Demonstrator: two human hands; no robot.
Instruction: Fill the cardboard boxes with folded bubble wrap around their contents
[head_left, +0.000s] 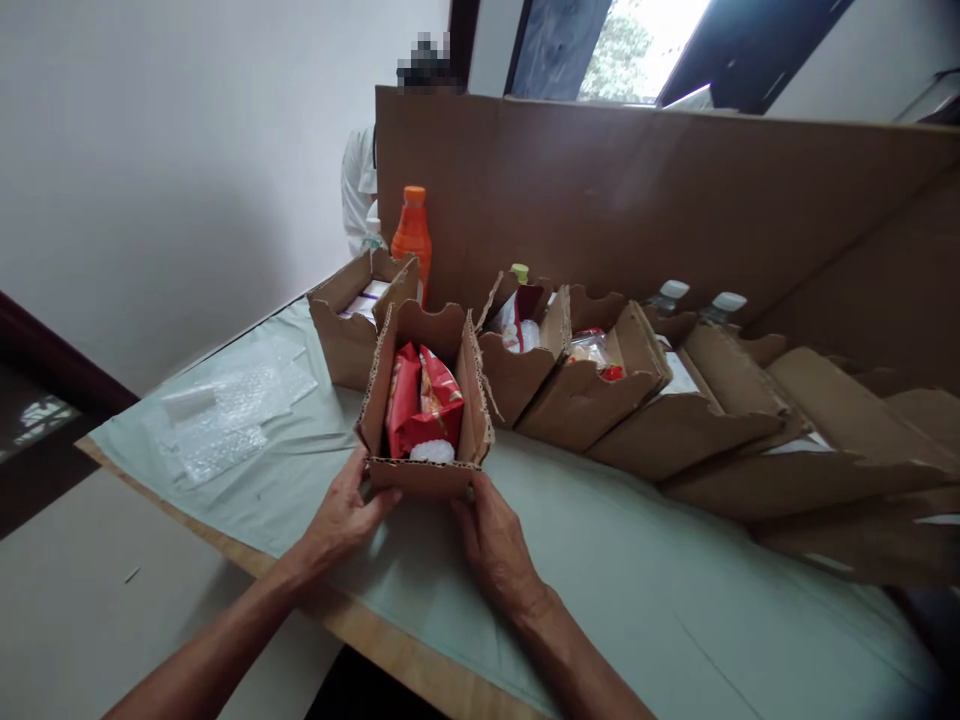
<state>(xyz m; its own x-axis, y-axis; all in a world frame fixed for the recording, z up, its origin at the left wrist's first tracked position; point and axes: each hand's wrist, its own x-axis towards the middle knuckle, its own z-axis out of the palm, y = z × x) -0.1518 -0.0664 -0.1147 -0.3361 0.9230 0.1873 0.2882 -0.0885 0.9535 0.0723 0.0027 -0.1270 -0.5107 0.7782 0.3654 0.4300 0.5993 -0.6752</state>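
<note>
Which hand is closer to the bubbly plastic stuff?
Left. The left hand is right of the bubble wrap, holding the cardboard box; the right hand is farther right, at its other corner.

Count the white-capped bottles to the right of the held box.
2, both beyond the row of cardboard boxes right of the held box: one bottle, then a second bottle farther right. Others may be hidden.

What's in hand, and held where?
A cardboard bin with red packets inside, held two-handed by its near end: left hand at the lower left corner, right hand at the lower right.
</note>
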